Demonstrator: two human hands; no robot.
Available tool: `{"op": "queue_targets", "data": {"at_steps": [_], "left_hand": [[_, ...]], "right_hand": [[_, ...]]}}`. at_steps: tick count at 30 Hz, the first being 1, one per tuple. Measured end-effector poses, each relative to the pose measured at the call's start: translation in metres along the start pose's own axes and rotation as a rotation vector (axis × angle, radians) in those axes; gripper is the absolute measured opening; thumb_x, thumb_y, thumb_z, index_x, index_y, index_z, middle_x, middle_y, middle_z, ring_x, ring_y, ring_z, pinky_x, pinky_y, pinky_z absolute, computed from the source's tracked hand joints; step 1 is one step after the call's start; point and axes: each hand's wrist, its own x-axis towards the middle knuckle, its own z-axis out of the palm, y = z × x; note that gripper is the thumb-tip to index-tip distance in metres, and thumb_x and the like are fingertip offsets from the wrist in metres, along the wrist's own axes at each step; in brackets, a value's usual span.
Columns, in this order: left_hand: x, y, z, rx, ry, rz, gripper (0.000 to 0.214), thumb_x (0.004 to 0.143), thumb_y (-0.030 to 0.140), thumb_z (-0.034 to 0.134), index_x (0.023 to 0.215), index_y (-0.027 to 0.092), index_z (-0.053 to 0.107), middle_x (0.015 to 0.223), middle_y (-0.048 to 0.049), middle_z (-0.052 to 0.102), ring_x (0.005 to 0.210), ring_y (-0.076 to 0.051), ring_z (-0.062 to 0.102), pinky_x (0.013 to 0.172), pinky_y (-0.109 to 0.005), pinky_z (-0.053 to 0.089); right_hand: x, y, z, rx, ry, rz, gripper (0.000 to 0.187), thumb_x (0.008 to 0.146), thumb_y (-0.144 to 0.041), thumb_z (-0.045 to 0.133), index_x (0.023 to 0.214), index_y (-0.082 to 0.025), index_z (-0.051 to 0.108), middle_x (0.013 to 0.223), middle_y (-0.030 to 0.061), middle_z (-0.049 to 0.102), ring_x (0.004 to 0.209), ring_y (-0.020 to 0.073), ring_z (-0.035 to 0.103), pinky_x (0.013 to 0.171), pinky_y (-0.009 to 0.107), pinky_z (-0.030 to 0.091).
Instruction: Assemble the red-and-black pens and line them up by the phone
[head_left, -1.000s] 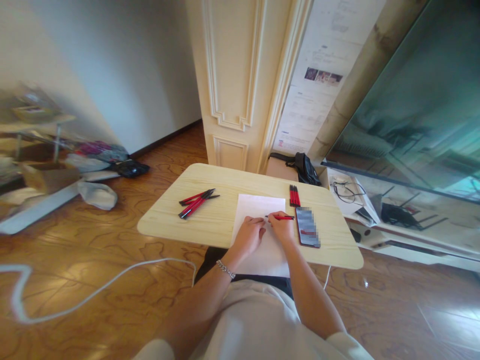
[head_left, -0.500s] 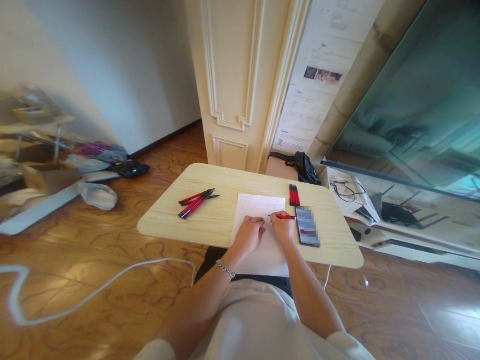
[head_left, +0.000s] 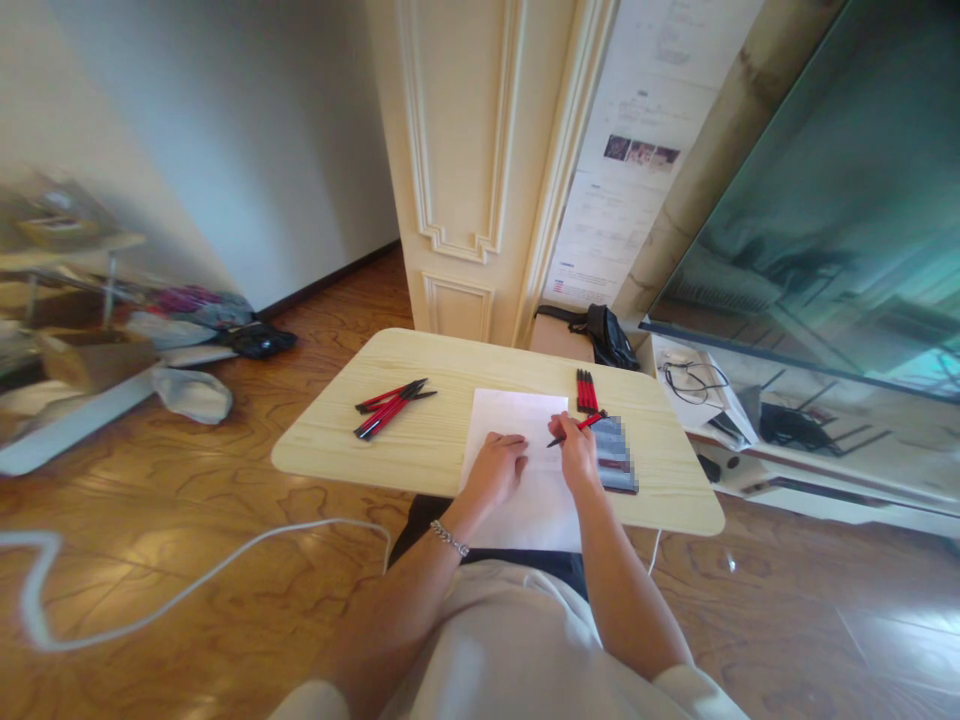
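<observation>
A white sheet of paper (head_left: 517, 520) lies on the small wooden-topped table (head_left: 322, 440). My left hand (head_left: 496, 466) rests on the left part of the sheet, holding nothing, with its fingers reaching out over the paper. Between the fingers of my right hand (head_left: 579, 455) is a red and black pen (head_left: 589, 422), its dark tip pointing down and left over the sheet. Right beside that hand lies a phone (head_left: 619, 465), partly covered by it. Several red pens (head_left: 586, 392) stand in a neat row behind the phone. A loose pile of red and black pens (head_left: 391, 408) lies to the left.
Behind the table are a panelled cream pillar (head_left: 457, 200) and a black bag (head_left: 611, 335). A low white cabinet (head_left: 810, 495) with cables stands at right, below a large dark screen (head_left: 832, 220). A white cord (head_left: 202, 590) crosses the wooden floor at left.
My right hand has moved slightly right with the pen and tilted it, so it now slants and overlaps the phone. My left hand has stayed in place on the paper.
</observation>
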Motion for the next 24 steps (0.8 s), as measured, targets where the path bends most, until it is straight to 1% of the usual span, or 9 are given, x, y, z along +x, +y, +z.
{"op": "queue_targets", "data": {"at_steps": [3, 5, 7, 9, 11, 12, 14, 18, 24], "left_hand": [[0.000, 0.000, 0.001, 0.002, 0.001, 0.001, 0.025, 0.082, 0.011, 0.054, 0.103, 0.017, 0.066, 0.108, -0.0082, 0.066, 0.099, -0.023, 0.056, 0.090, -0.038, 0.041], [0.000, 0.000, 0.002, 0.004, 0.005, 0.002, 0.025, 0.082, 0.011, 0.054, 0.103, 0.017, 0.066, 0.108, -0.0084, 0.066, 0.100, -0.023, 0.056, 0.090, -0.038, 0.041], [0.000, -0.001, 0.003, 0.007, 0.004, 0.004, 0.025, 0.081, 0.010, 0.055, 0.102, 0.018, 0.066, 0.107, -0.0079, 0.067, 0.099, -0.023, 0.057, 0.091, -0.038, 0.041], [-0.001, -0.001, 0.003, 0.007, 0.000, 0.005, 0.025, 0.081, 0.010, 0.055, 0.102, 0.018, 0.066, 0.107, -0.0074, 0.066, 0.098, -0.023, 0.057, 0.090, -0.037, 0.041], [-0.001, -0.001, 0.003, 0.003, -0.007, 0.005, 0.026, 0.080, 0.010, 0.054, 0.101, 0.019, 0.066, 0.107, -0.0072, 0.066, 0.098, -0.022, 0.058, 0.090, -0.037, 0.042], [-0.001, 0.000, 0.002, 0.002, -0.009, 0.006, 0.025, 0.080, 0.009, 0.054, 0.100, 0.019, 0.066, 0.106, -0.0072, 0.066, 0.098, -0.023, 0.058, 0.090, -0.037, 0.041], [-0.001, 0.000, 0.001, 0.000, -0.016, 0.011, 0.024, 0.081, 0.009, 0.053, 0.098, 0.019, 0.067, 0.106, -0.0071, 0.066, 0.098, -0.023, 0.058, 0.090, -0.037, 0.041], [-0.001, 0.001, 0.000, 0.004, -0.024, 0.007, 0.022, 0.081, 0.010, 0.053, 0.096, 0.018, 0.067, 0.107, -0.0080, 0.066, 0.098, -0.023, 0.058, 0.091, -0.038, 0.040], [-0.001, 0.002, 0.000, -0.005, -0.032, -0.006, 0.022, 0.081, 0.010, 0.053, 0.096, 0.019, 0.067, 0.105, -0.0085, 0.066, 0.097, -0.023, 0.059, 0.091, -0.038, 0.040]], "right_hand": [[-0.001, -0.008, 0.000, 0.247, -0.113, 0.044, 0.026, 0.070, -0.040, 0.067, 0.073, -0.015, 0.062, 0.080, 0.0055, 0.065, 0.064, 0.0116, 0.057, 0.055, 0.024, 0.044], [-0.003, -0.016, -0.001, 0.338, -0.193, 0.065, 0.026, 0.069, -0.039, 0.070, 0.082, -0.017, 0.061, 0.074, 0.0014, 0.062, 0.054, 0.0080, 0.051, 0.047, 0.021, 0.039], [-0.005, -0.024, -0.002, 0.397, -0.221, 0.092, 0.030, 0.071, -0.044, 0.069, 0.086, -0.020, 0.059, 0.063, -0.0039, 0.054, 0.046, 0.0060, 0.043, 0.041, 0.019, 0.033], [-0.006, -0.031, -0.005, 0.432, -0.234, 0.133, 0.039, 0.075, -0.060, 0.057, 0.080, -0.021, 0.057, 0.055, -0.0059, 0.044, 0.041, 0.0064, 0.036, 0.040, 0.020, 0.031], [-0.006, -0.036, -0.008, 0.454, -0.268, 0.175, 0.057, 0.075, -0.075, 0.038, 0.070, -0.021, 0.054, 0.050, -0.0058, 0.037, 0.040, 0.0079, 0.033, 0.040, 0.023, 0.031], [-0.006, -0.038, -0.010, 0.453, -0.282, 0.190, 0.063, 0.073, -0.080, 0.030, 0.065, -0.021, 0.051, 0.049, -0.0055, 0.034, 0.040, 0.0086, 0.032, 0.041, 0.023, 0.031], [-0.005, -0.040, -0.014, 0.426, -0.284, 0.207, 0.067, 0.071, -0.083, 0.023, 0.058, -0.022, 0.046, 0.046, -0.0053, 0.030, 0.039, 0.0097, 0.030, 0.040, 0.024, 0.030], [-0.004, -0.040, -0.018, 0.366, -0.275, 0.234, 0.065, 0.071, -0.082, 0.022, 0.051, -0.022, 0.039, 0.044, -0.0054, 0.026, 0.039, 0.0101, 0.025, 0.040, 0.024, 0.026], [-0.005, -0.037, -0.020, 0.424, -0.293, 0.254, 0.057, 0.074, -0.074, 0.031, 0.052, -0.022, 0.041, 0.044, -0.0063, 0.026, 0.039, 0.0092, 0.022, 0.040, 0.022, 0.024]]}}
